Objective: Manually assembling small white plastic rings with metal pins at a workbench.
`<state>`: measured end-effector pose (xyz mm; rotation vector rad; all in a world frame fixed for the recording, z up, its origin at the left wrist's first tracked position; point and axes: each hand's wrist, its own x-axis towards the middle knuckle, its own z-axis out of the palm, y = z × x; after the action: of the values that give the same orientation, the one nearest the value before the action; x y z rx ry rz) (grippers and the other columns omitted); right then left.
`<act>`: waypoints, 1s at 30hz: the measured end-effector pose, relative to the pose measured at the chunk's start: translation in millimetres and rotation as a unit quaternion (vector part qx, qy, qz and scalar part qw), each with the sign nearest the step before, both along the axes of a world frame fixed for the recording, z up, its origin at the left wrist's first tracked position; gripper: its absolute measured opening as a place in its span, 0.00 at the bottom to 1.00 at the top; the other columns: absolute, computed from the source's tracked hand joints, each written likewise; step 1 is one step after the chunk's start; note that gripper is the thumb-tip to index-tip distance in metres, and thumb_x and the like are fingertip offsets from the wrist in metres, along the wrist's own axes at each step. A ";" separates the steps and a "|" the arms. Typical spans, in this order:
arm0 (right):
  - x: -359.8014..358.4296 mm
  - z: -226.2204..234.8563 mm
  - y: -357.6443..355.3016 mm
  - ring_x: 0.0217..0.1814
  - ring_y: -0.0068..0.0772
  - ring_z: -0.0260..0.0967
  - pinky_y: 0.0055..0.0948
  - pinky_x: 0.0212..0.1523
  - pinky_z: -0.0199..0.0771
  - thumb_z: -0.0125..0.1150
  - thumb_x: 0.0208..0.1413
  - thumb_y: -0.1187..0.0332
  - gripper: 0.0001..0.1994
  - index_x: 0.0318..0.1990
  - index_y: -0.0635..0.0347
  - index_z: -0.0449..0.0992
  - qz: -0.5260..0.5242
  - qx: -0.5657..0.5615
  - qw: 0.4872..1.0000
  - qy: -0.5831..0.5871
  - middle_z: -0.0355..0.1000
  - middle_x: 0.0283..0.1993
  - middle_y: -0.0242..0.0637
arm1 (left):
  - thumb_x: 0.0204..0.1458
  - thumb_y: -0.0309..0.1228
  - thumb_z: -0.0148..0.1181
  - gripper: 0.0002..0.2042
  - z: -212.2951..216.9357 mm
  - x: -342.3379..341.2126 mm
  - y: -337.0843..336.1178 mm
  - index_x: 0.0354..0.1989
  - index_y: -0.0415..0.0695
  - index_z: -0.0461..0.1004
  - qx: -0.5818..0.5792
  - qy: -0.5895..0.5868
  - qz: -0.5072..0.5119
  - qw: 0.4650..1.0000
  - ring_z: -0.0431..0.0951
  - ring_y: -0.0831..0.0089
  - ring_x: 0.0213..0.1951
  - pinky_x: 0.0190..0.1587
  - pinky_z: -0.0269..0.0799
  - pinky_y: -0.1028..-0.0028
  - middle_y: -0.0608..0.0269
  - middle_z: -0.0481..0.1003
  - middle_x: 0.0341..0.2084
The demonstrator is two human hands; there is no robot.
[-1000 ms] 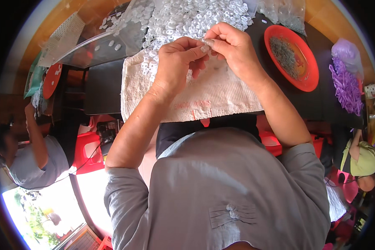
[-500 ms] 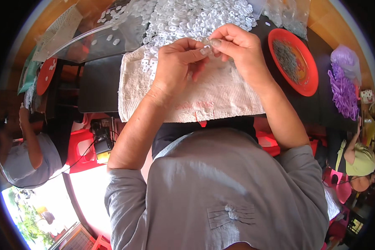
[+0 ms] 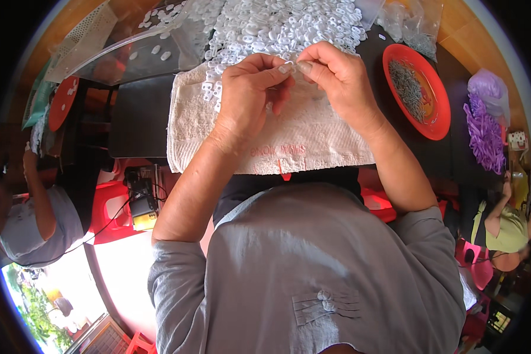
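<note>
White plastic pieces [image 3: 277, 26] lie heaped at the far side of the tabletop [image 3: 138, 115], the pile spilling onto the upper edge of a pale towel [image 3: 301, 138] spread in front of the person. Both hands meet above that edge of the towel, fingertips together: the left hand [image 3: 248, 97] has its thumb and forefinger pinched narrow on one small white piece [image 3: 287, 68], and the right hand [image 3: 336, 79] meets it from the other side, its fingers closed to a fine pinch right at the same spot; whether the right fingers grip the same piece or something too thin to see, I cannot tell. A few loose white pieces sit on the towel just beside the left hand's knuckles. To the right of the towel, near the right forearm, stands a red round tray [image 3: 433, 94] holding a patch of small dark metal bits [image 3: 407, 85]. Further right lies a bunch of purple plastic parts [image 3: 484, 133] with a clear bag beside it. At the far left a clear plastic bag [image 3: 135, 50] with a few white pieces inside lies on the tabletop, and a red lid [image 3: 62, 103] sits beyond its edge. Other people sit low at the left and right rims of the view.
</note>
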<state>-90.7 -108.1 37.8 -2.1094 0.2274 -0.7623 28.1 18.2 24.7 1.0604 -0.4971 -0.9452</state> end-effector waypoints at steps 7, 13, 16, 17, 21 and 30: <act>1.6 -0.5 3.4 0.27 0.29 0.70 0.26 0.30 0.69 0.56 0.53 0.79 0.03 0.35 0.66 0.71 -0.004 -0.022 1.000 -0.022 0.72 0.26 0.39 | 0.56 0.24 0.54 0.04 3.5 -3.4 1.6 0.35 0.34 0.71 0.007 -0.011 0.012 1.000 0.72 0.77 0.19 0.18 0.63 0.79 0.58 0.75 0.24; 3.5 -8.9 5.8 0.24 0.14 0.61 0.17 0.25 0.62 0.56 0.57 0.77 0.01 0.36 0.64 0.73 -0.019 -0.076 0.995 -0.055 0.69 0.25 0.27 | 0.56 0.23 0.55 0.04 2.5 -7.4 1.9 0.34 0.34 0.71 0.010 -0.005 0.025 1.000 0.71 0.77 0.19 0.17 0.62 0.80 0.59 0.74 0.24; 3.2 -10.2 11.4 0.24 0.13 0.60 0.17 0.24 0.61 0.55 0.57 0.77 0.01 0.34 0.65 0.72 -0.022 -0.063 0.996 -0.055 0.68 0.24 0.26 | 0.56 0.22 0.55 0.03 0.9 -8.5 1.7 0.33 0.34 0.71 0.005 0.009 0.034 0.999 0.71 0.78 0.18 0.16 0.61 0.80 0.59 0.74 0.23; 4.0 -10.9 12.1 0.24 0.13 0.60 0.16 0.24 0.60 0.55 0.57 0.77 0.02 0.33 0.65 0.72 -0.022 -0.053 0.997 -0.052 0.68 0.23 0.26 | 0.55 0.22 0.55 0.03 0.0 -8.5 1.4 0.33 0.35 0.71 -0.001 0.016 0.039 0.999 0.71 0.78 0.18 0.15 0.61 0.80 0.59 0.74 0.22; 6.5 -13.8 14.5 0.23 0.12 0.60 0.15 0.23 0.59 0.55 0.58 0.76 0.03 0.32 0.64 0.71 -0.006 0.027 0.999 -0.039 0.68 0.23 0.25 | 0.55 0.21 0.55 0.02 2.7 -11.2 1.6 0.32 0.35 0.71 -0.003 0.009 0.061 0.998 0.70 0.78 0.17 0.15 0.60 0.81 0.59 0.73 0.21; 8.5 -10.0 12.3 0.24 0.15 0.63 0.20 0.25 0.63 0.54 0.52 0.79 0.02 0.32 0.66 0.73 0.017 0.122 0.992 -0.028 0.69 0.22 0.30 | 0.55 0.21 0.56 0.02 -3.3 -3.8 1.3 0.31 0.36 0.72 0.001 0.016 0.051 0.999 0.70 0.79 0.16 0.16 0.61 0.81 0.60 0.74 0.21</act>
<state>-82.2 -95.8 27.9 -1.8548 0.2404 -0.7330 24.3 19.5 21.4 1.0613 -0.4123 -0.8705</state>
